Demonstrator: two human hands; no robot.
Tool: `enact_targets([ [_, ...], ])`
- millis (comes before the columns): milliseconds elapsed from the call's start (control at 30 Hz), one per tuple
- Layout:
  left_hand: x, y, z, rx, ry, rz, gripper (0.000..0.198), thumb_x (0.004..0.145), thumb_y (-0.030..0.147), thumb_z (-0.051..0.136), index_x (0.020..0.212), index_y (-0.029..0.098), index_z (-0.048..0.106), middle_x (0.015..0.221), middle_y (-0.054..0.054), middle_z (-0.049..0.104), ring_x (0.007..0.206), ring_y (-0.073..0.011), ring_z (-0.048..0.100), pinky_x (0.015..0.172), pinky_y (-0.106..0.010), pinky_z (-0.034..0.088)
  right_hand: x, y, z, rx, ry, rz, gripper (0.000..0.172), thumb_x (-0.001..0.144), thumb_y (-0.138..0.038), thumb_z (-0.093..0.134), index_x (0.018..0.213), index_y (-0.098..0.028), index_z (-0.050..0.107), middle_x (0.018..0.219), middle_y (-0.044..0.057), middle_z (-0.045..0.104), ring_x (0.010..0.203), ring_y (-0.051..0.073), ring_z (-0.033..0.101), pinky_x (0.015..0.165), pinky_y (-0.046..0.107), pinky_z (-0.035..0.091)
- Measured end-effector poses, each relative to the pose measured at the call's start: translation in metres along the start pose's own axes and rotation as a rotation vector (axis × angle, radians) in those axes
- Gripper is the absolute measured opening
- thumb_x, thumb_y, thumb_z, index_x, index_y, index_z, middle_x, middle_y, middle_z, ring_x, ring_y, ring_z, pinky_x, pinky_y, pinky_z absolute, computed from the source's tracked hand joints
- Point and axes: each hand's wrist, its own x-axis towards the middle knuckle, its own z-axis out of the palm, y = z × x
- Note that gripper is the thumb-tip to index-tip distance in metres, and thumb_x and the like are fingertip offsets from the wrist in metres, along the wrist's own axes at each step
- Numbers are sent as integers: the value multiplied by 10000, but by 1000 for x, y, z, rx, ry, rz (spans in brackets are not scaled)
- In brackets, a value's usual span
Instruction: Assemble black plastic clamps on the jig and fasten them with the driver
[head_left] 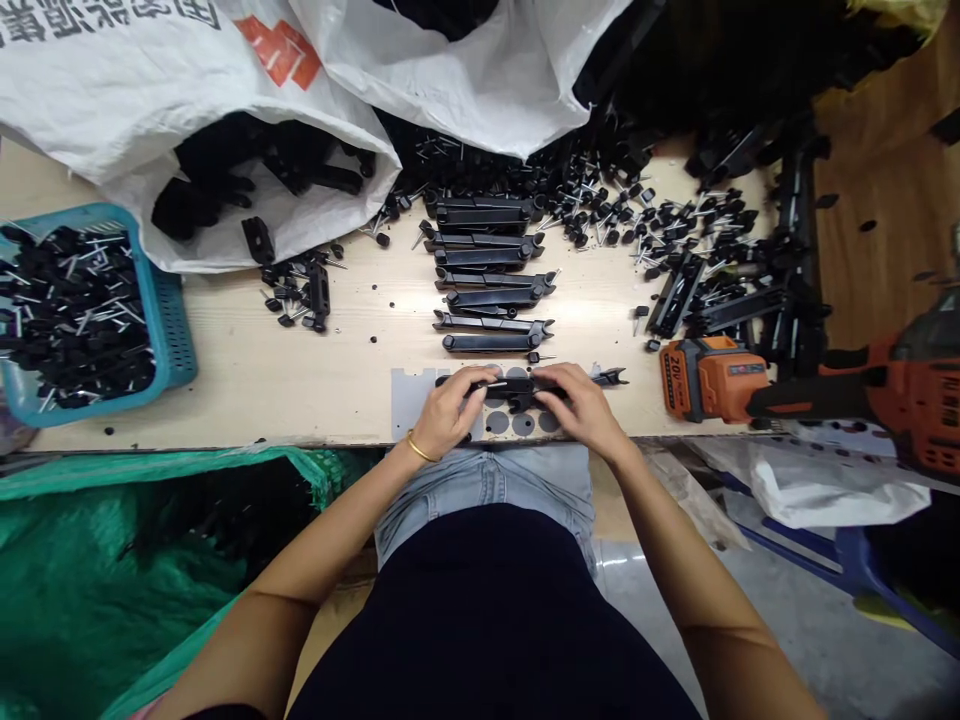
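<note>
At the table's front edge, my left hand [448, 408] and my right hand [583, 405] grip a black plastic part [517, 388] between them, fingers closed on its two ends. Its forked tip sticks out to the right of my right hand. Under it lies a grey sheet [409, 400] with dark round marks. Just beyond my hands is a small black-headed screw [534, 357]. Several long black assemblies [491, 343] with forked ends lie in a column behind it.
A blue basket [176, 330] of black-headed screws stands left. White sacks [360, 215] of black parts lie behind. Loose screws [600, 215] and long black parts [739, 310] are strewn back right. An orange power drill [712, 378] lies right; a green sack [67, 570] is below left.
</note>
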Motion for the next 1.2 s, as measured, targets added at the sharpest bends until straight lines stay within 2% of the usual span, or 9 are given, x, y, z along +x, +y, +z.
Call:
enact_targets([
  [100,-4,5,-30,43,90,-164,222,940,257,460,1084,172,605,1040,-74,699,972,-155,662,884,-290,519,14,2,-2,-107,122,45,218,933,-238,453,1065,-188,619,1015,106,644,973,239,575,857,390,484],
  [200,-10,2,-56,57,78,-319,234,916,290,499,1079,177,623,949,-50,708,853,-146,677,821,-272,528,29,7,5,-239,97,37,183,902,-231,499,1009,-173,635,1020,119,642,959,264,561,823,399,496],
  [267,-14,-2,-64,49,44,-401,226,897,298,518,1060,175,614,885,-37,704,791,-140,676,781,-263,531,35,10,10,-285,68,36,151,882,-230,531,974,-177,638,985,113,645,927,269,562,790,394,500],
  [367,-15,-7,-66,51,13,-456,188,870,297,534,1001,177,596,839,-22,690,743,-131,668,746,-254,531,37,14,16,-301,56,49,130,865,-209,544,961,-185,629,927,105,636,901,269,566,770,389,498],
  [467,-13,-7,-63,72,-3,-457,157,862,283,528,966,182,589,827,-10,684,722,-118,657,739,-241,528,33,15,13,-275,102,71,141,862,-200,540,977,-179,619,900,100,628,858,252,573,756,378,495],
  [567,-10,-5,-62,110,-11,-425,137,862,262,526,954,182,589,816,0,681,702,-107,644,721,-223,522,27,10,5,-209,203,101,154,862,-214,550,996,-177,617,868,74,624,739,198,575,712,343,493],
  [800,-6,3,-61,243,-40,-270,148,870,223,534,987,177,612,866,-19,685,735,-123,633,757,-252,519,15,-15,-11,-83,370,173,154,855,-235,587,995,-192,635,784,18,616,659,136,576,669,286,492],
  [967,-7,4,-57,294,-70,-183,149,892,223,525,995,173,620,918,-44,688,767,-150,625,777,-297,513,10,-26,-10,107,407,269,185,840,-276,617,1008,-203,642,807,15,644,716,145,611,717,302,517],
  [1200,-8,-1,-55,300,-100,-177,156,897,229,523,1011,183,620,949,-47,673,806,-159,618,790,-308,511,7,-31,1,348,395,354,226,835,-323,627,1029,-206,633,880,27,668,778,148,635,745,305,530],
])
